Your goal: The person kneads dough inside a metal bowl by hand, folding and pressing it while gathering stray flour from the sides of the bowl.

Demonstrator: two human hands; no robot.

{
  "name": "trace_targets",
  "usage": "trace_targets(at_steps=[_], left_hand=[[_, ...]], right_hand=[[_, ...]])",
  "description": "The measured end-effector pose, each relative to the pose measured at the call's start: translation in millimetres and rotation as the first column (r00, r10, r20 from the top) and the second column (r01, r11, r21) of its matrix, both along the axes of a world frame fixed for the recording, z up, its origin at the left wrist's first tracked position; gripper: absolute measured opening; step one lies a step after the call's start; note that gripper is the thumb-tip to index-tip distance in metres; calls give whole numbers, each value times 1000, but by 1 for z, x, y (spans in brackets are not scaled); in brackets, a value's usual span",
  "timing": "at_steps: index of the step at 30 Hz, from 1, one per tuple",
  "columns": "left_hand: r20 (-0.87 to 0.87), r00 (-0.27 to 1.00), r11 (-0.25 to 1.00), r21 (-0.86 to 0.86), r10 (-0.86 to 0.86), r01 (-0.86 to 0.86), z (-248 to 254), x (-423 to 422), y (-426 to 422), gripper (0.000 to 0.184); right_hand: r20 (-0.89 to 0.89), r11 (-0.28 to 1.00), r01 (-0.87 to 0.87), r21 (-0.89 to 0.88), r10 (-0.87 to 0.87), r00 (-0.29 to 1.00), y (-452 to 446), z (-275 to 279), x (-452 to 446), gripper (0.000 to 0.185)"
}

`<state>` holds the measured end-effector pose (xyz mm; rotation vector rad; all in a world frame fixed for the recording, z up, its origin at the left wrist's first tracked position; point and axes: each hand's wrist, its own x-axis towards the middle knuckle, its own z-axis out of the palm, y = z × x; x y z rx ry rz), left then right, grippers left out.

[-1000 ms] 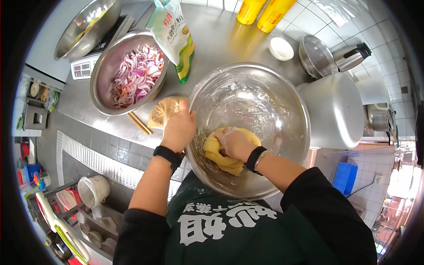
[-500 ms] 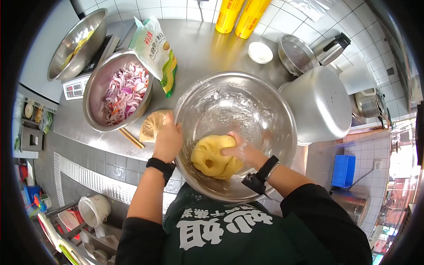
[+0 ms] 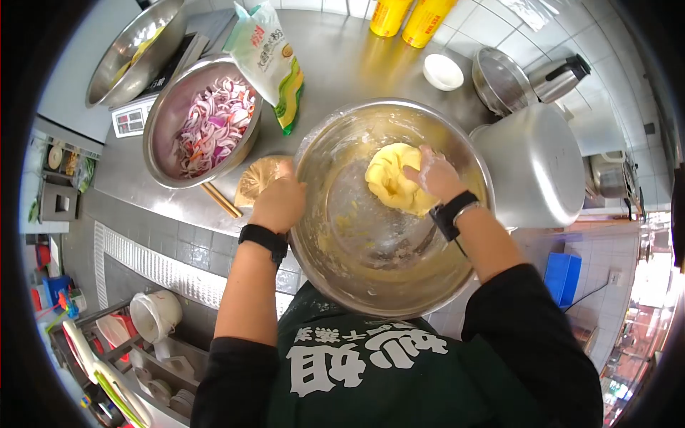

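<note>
A large steel mixing bowl (image 3: 335,285) stands in front of me, its inner wall smeared with flour and bits of dough. My left hand (image 3: 280,203) is closed on the bowl's left rim. Inside, my right hand (image 3: 437,177) grips a lump of yellow dough (image 3: 394,178) near the far right side; the dough has a hollow in its middle. Flour whitens the right fingers. Just left of my left hand lies a clear plastic bag of brown powder (image 3: 258,178), partly hidden by that hand.
A steel bowl of sliced red onions (image 3: 217,128), chopsticks (image 3: 221,200) and an upright flour bag (image 3: 275,68) are on the left. Behind are a white bowl (image 3: 443,72) and yellow rolls (image 3: 428,21). A big upturned metal pot (image 3: 535,167) borders the mixing bowl's right.
My right hand has carried the dough from the bowl's near side to its far right part. My left hand stays on the rim. The whole view has shifted slightly.
</note>
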<state>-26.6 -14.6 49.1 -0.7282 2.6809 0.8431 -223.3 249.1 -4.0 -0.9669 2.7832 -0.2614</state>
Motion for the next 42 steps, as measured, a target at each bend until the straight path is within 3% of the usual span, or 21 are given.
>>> trace_targets(at_steps=[3,6,7,9,10,12,13,15,16,18,19,22,25,28,31,33,34,36,38,39,42], left_hand=[[129,992,1000,-30,6,-2,13,-7,1,49],[-182,983,986,-162,6,-36,-9,-3,3,60],[-226,947,974,84,226,-213,-6,-5,6,60],[-156,767,701,547,622,-458,27,-22,21,60],[-266,778,799,401,570,-448,7,-26,18,55],[-454,787,898,76,417,-433,-53,-34,9,47],[-254,856,893,88,449,-442,-32,-36,13,37],[-329,805,858,29,493,-513,-16,-35,31,34],[-368,780,839,2,506,-543,-13,-34,35,33],[-376,788,852,7,487,-523,-12,-32,36,33],[-382,790,856,10,480,-516,-12,-32,36,33],[-414,786,865,10,460,-501,-11,-30,38,33],[-410,792,866,-10,453,-500,-14,-30,36,33],[-393,789,863,28,473,-504,-10,-31,36,33],[-348,811,848,-76,470,-524,-5,-32,40,32],[-380,801,851,-62,464,-522,-12,-32,37,32],[-394,797,852,-60,458,-520,-15,-32,36,32],[-422,791,856,-66,443,-513,-16,-32,36,32],[-438,789,860,-63,431,-506,-20,-32,34,32],[-445,783,859,-55,436,-509,-24,-32,33,32],[-453,778,871,-6,435,-491,-22,-30,34,32]], right_hand=[[-223,912,35,408,62,973,-12,49,24,59],[-415,959,-215,-185,123,902,-27,75,49,45],[-269,908,-276,-316,193,944,-31,65,55,37],[-8,830,-285,-480,321,947,-42,30,70,21],[107,822,-266,-504,365,925,-48,10,77,17],[185,955,-177,-236,224,957,-57,-45,81,16],[159,939,-223,-261,269,950,-59,-49,89,16],[119,901,-307,-306,356,927,-56,-53,118,16],[204,897,-363,-254,416,886,-51,-52,129,15],[366,857,-491,-156,512,777,-44,-41,139,14],[336,803,-548,-236,596,729,-42,-41,133,14],[206,892,-354,-282,417,885,-73,-61,89,14],[150,905,-307,-293,361,921,-86,-60,82,14],[307,702,-644,-304,712,631,-41,-61,133,15],[343,726,-661,-189,680,649,-44,-57,121,20],[371,886,-346,-308,447,814,-84,-43,82,27],[260,746,-128,-653,379,888,-102,-46,70,12],[425,738,-13,-675,403,810,-112,-62,79,27],[430,796,-399,-455,589,684,-92,-62,120,18],[372,692,-408,-596,687,624,-78,-52,133,14],[439,774,-354,-526,603,666,-90,-35,117,16]])
